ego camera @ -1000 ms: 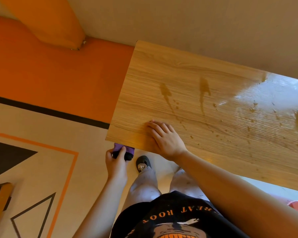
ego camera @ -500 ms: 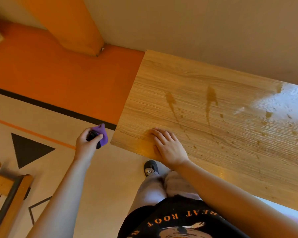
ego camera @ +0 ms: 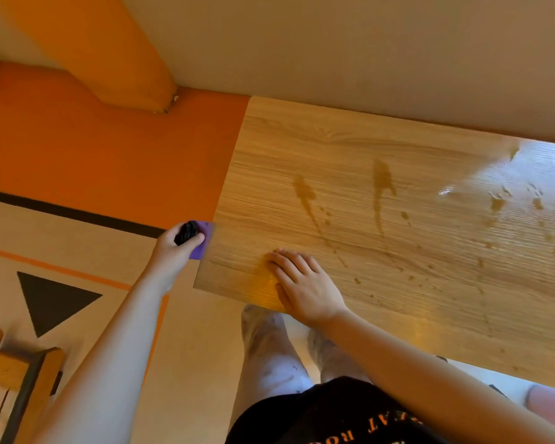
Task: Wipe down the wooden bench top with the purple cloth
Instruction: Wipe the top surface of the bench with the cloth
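The wooden bench top (ego camera: pixel 398 251) fills the right half of the head view, with brown streaks and droplets across it and a shiny wet patch at the far right. My left hand (ego camera: pixel 173 251) grips the purple cloth (ego camera: pixel 202 240), bunched with something black, just off the bench's left end, at its edge. My right hand (ego camera: pixel 305 286) lies flat on the bench near the front left corner, fingers straight.
A beige wall runs behind the bench. Left of it lies an orange and beige floor with a black line and a dark triangle (ego camera: pixel 52 299). A wooden frame (ego camera: pixel 10 379) stands at the bottom left. My legs are below the bench's front edge.
My left hand with the cloth rose from under the bench's front corner, swung left, then came back to the bench's left end. My right hand stayed planted.
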The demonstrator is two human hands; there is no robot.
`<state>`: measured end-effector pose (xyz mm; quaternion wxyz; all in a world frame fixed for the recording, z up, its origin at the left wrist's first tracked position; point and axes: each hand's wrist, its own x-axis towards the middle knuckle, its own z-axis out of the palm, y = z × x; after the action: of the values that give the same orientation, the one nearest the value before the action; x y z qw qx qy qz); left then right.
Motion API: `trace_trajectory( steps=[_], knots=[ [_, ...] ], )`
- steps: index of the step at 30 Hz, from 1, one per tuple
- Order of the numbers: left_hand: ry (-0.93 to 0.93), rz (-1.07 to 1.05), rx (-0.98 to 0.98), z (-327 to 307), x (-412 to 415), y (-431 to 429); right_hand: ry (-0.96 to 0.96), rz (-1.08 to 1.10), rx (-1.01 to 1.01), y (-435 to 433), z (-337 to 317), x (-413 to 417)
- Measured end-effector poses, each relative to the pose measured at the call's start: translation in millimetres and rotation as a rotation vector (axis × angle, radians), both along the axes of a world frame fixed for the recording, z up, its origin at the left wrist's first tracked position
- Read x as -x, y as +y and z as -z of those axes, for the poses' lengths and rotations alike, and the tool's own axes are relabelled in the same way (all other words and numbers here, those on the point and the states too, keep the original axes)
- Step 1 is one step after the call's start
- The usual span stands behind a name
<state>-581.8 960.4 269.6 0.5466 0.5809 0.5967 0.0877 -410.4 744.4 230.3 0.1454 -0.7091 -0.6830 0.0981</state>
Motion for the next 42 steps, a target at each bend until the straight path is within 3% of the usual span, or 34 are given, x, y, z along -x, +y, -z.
trace_trajectory(
  steps=[6,11,16,22,32,42],
  knots=[
    [-0.059,0.113,-0.063,12.2,-72.6,57.4,0.026,0.011,0.037,2.7,-1.8,-0.7],
    [-0.027,0.236,0.015,7.8,-35.0,49.4,0.066,0.046,0.062,6.0,-9.6,-0.9],
    [0.050,0.249,0.155,9.9,3.0,29.9,0.182,0.168,0.012,67.4,-26.3,-9.9],
    [0.014,0.281,0.145,13.4,-7.2,41.2,0.130,0.382,0.081,133.2,-22.7,-21.2],
    [-0.211,0.148,-0.036,21.1,-158.0,124.1,0.014,0.420,0.104,135.1,-10.8,-14.2],
    [-0.205,0.332,0.134,24.8,-91.1,114.2,0.020,0.424,0.087,136.3,-12.7,-13.2]
  ],
)
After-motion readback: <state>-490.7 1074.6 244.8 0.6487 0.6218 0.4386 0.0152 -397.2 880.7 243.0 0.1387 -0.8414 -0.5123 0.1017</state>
